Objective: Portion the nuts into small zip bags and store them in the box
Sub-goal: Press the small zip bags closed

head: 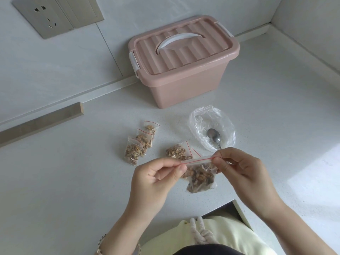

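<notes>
In the lower centre of the frame, a small clear zip bag (201,178) with a red seal line, filled with brown nut pieces, hangs just above the pale speckled counter (73,181). The left hand (154,178) pinches the left end of its seal strip between thumb and forefinger, and the right hand (246,168) pinches the right end the same way. The strip's long axis runs left to right, rising slightly toward the right, with the nuts sagging below the grip. Sealing looks to be the step in hand. The pink ribbed plastic box (184,78) with a white handle sits straight beyond the hands in the upper centre, lid closed, neither hand clearly nearer. Four filled small bags (138,148) lie between the hands and the box.
</notes>
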Demonstrator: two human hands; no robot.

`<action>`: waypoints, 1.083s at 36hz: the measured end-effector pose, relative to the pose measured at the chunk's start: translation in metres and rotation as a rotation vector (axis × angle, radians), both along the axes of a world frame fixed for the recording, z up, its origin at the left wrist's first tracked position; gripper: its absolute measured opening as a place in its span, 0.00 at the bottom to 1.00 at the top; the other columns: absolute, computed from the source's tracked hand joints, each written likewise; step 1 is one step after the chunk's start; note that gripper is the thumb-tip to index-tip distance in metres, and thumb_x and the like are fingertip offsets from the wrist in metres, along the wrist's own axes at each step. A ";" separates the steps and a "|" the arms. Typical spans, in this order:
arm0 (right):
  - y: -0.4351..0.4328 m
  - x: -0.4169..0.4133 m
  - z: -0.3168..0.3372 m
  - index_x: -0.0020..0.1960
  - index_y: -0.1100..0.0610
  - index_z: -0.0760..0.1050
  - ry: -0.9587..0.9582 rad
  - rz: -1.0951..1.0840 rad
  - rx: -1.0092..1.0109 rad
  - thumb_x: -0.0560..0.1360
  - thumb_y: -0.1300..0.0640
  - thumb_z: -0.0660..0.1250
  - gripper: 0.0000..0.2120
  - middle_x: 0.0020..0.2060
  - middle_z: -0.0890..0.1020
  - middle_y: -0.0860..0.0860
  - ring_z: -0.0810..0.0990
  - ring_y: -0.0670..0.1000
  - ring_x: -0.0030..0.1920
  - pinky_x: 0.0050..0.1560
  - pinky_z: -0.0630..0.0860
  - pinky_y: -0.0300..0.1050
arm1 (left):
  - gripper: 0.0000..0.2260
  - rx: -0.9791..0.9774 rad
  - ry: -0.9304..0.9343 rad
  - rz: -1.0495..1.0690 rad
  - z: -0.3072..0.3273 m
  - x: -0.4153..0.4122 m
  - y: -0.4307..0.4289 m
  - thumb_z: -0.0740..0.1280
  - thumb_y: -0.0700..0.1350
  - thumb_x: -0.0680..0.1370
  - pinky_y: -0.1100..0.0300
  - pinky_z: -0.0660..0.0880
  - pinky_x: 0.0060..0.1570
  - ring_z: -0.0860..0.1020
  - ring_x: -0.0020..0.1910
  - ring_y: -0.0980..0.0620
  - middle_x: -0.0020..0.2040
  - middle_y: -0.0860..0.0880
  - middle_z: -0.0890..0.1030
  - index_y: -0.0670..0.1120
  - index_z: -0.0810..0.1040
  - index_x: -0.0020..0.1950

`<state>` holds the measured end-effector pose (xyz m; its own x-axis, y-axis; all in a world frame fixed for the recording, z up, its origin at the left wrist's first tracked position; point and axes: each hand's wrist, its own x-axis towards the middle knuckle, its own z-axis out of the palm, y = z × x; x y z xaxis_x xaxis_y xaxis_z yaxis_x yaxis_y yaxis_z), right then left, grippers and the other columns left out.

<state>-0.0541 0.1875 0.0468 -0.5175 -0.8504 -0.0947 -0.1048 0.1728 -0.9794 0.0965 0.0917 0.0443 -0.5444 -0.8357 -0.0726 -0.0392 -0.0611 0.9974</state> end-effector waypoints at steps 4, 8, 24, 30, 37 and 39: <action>-0.001 0.000 0.002 0.39 0.54 0.78 -0.015 0.006 0.010 0.74 0.65 0.65 0.09 0.35 0.82 0.48 0.80 0.46 0.35 0.39 0.74 0.32 | 0.01 -0.183 -0.007 -0.039 -0.005 0.004 0.000 0.70 0.46 0.68 0.70 0.75 0.41 0.82 0.38 0.59 0.38 0.57 0.84 0.50 0.82 0.39; -0.001 0.002 0.004 0.39 0.54 0.78 -0.013 0.022 0.009 0.74 0.65 0.65 0.09 0.35 0.82 0.48 0.80 0.45 0.35 0.39 0.74 0.32 | 0.01 -0.273 -0.026 -0.058 -0.004 0.002 0.000 0.68 0.45 0.69 0.73 0.74 0.41 0.81 0.38 0.63 0.38 0.62 0.82 0.50 0.78 0.38; -0.002 0.002 0.007 0.38 0.52 0.78 0.037 0.052 -0.011 0.73 0.65 0.65 0.10 0.34 0.81 0.45 0.80 0.43 0.35 0.39 0.73 0.29 | 0.02 -0.406 -0.083 -0.086 -0.004 -0.001 -0.006 0.67 0.45 0.70 0.71 0.75 0.43 0.80 0.38 0.61 0.43 0.55 0.81 0.50 0.78 0.41; -0.005 0.003 0.009 0.37 0.50 0.77 0.091 0.080 -0.011 0.73 0.65 0.66 0.11 0.34 0.81 0.44 0.80 0.43 0.36 0.38 0.72 0.28 | 0.03 -0.424 -0.080 -0.113 -0.002 -0.003 -0.005 0.68 0.44 0.71 0.72 0.74 0.43 0.79 0.40 0.62 0.44 0.55 0.81 0.49 0.79 0.43; -0.004 0.005 0.006 0.40 0.50 0.77 0.102 0.070 -0.017 0.72 0.53 0.65 0.04 0.37 0.81 0.43 0.80 0.43 0.38 0.39 0.72 0.28 | 0.04 -0.426 -0.145 -0.099 -0.003 -0.003 -0.003 0.66 0.47 0.71 0.74 0.72 0.44 0.79 0.41 0.63 0.45 0.56 0.81 0.51 0.78 0.45; -0.003 0.005 0.005 0.40 0.51 0.78 0.097 0.073 -0.024 0.73 0.55 0.65 0.04 0.37 0.81 0.43 0.80 0.43 0.37 0.39 0.73 0.28 | 0.04 -0.433 -0.148 -0.096 -0.003 -0.003 -0.004 0.66 0.47 0.71 0.74 0.72 0.44 0.79 0.41 0.63 0.44 0.56 0.81 0.50 0.78 0.45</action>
<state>-0.0488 0.1844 0.0519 -0.4599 -0.8876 -0.0259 -0.2110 0.1376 -0.9678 0.0934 0.0882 0.0414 -0.6311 -0.7522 0.1894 -0.1676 0.3707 0.9135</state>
